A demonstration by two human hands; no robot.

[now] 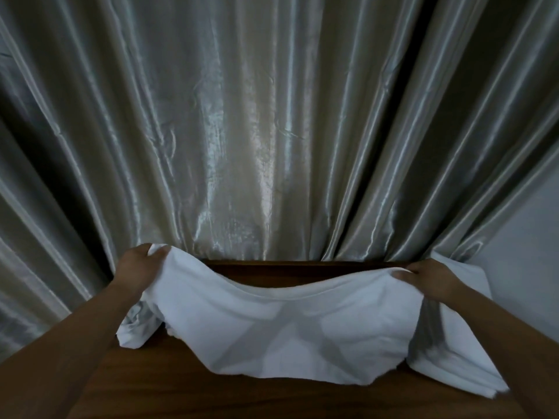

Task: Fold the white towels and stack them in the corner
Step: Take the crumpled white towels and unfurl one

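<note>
Currently I log left hand (pixel 137 267) and right hand (pixel 426 279) each pinching a corner of the white cloth towel (pixel 287 328) trailing onto the dark wooden table (pixel 211 397); sagging middle risks a skewed fold

Towel (pixel 302 328) hides much of table (pixel 211 394)

We are looking into furnished indoor room, likely bedroom or hotel room; cannot tell which. Shiny silver-grey satin curtain (pixel 242 131) is hanging in deep folds, filling background. Dark polished wooden table (pixel 211 394) is standing against it. Plain pale wall (pixel 526 237) is showing at right. White towel (pixel 287 328) is lying partly on table.
</note>
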